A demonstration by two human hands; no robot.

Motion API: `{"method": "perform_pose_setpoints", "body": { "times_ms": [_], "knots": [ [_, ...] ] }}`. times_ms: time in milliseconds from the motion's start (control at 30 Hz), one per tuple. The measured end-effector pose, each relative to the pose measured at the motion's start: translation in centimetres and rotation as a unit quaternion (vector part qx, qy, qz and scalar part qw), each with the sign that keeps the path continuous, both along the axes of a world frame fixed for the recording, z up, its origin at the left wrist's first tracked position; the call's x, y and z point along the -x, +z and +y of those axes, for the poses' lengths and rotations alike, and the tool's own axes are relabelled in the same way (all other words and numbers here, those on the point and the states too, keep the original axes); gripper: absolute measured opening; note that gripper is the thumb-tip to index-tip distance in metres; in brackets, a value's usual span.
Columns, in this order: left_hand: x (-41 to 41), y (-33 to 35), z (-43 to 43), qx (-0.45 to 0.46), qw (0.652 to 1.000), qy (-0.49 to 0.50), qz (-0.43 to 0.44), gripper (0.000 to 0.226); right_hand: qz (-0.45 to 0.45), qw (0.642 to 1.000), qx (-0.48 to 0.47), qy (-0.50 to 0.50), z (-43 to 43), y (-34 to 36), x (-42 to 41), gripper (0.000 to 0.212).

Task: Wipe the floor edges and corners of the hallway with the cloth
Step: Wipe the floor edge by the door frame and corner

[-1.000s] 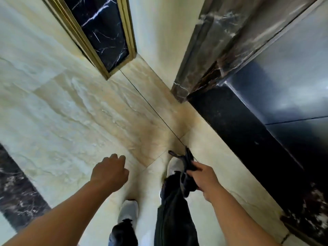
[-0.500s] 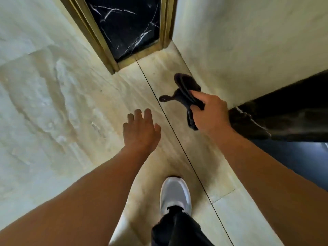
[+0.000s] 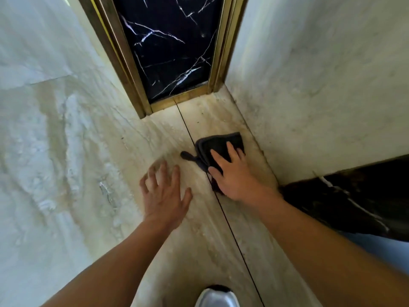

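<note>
head view: right hand point(image 3: 234, 173) lies flat, fingers spread, pressing the dark cloth point(image 3: 218, 145) onto the floor point(image 3: 155, 140) beside the wall point(image 3: 309, 96); left hand point(image 3: 164, 193) open, empty, just left of it.

Lighting: soft, even, moderately bright; source not visible. Glare: pale cool sheen across the glossy marble floor point(image 3: 55, 151) at left. Shadows: faint, diffuse, beneath the left hand point(image 3: 164, 193) and along the wall point(image 3: 309, 96) base. Blur: motion smear on left fingertips point(image 3: 152, 171); floor veining streaked. Distortion: wide-angle bowing of the brass door frame point(image 3: 124, 69) and forearms toward the edges. Sharpness: centre fair, periphery soft.
</note>
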State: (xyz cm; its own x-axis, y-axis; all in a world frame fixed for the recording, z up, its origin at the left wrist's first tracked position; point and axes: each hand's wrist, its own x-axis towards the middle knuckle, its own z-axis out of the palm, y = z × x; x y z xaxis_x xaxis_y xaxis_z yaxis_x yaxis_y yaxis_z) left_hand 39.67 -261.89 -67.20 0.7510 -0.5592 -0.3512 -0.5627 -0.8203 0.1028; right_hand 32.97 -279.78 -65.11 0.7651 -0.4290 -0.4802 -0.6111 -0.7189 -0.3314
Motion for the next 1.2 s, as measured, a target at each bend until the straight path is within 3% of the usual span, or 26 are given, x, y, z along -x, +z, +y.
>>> {"method": "perform_pose_setpoints", "body": {
  "times_ms": [167, 433, 533, 667, 800, 900, 1067, 1200],
  "knots": [
    [0.6, -1.6, -0.2, 0.039, 0.998, 0.029, -0.028, 0.073, 0.000, 0.999, 0.041, 0.008, 1.3, -2.5, -0.1, 0.058],
    [0.8, -3.0, 0.0, 0.044, 0.998, 0.021, -0.045, 0.072, 0.060, 0.994, 0.071, 0.051, -6.8, -3.2, -12.6, 0.066],
    [0.9, -2.6, -0.1, 0.036, 0.998, 0.022, -0.042, 0.074, 0.010, 0.996, 0.085, 0.037, -4.8, -3.9, -7.8, 0.063],
    [1.0, -2.6, -0.2, 0.024, 0.999, 0.017, -0.026, 0.075, -0.080, 0.987, 0.134, 0.024, 1.7, -4.0, 7.5, 0.053],
    [0.9, -2.6, -0.7, 0.006, 0.999, 0.015, -0.029, 0.075, -0.043, 0.992, 0.117, -0.008, 4.9, -4.2, 14.6, 0.053],
    [1.2, -3.0, -0.4, 0.012, 0.999, 0.016, -0.029, 0.076, -0.039, 0.987, 0.153, -0.031, 3.0, -4.6, 8.4, 0.059],
    [1.4, -3.1, 0.3, 0.022, 0.999, 0.018, -0.040, 0.077, -0.009, 0.994, 0.097, -0.042, -3.5, -4.0, -6.6, 0.062],
    [1.5, -2.7, 0.5, 0.028, 0.999, 0.027, -0.036, 0.076, 0.031, 0.995, 0.094, -0.001, -4.7, -3.4, -6.6, 0.061]
  ]
}}
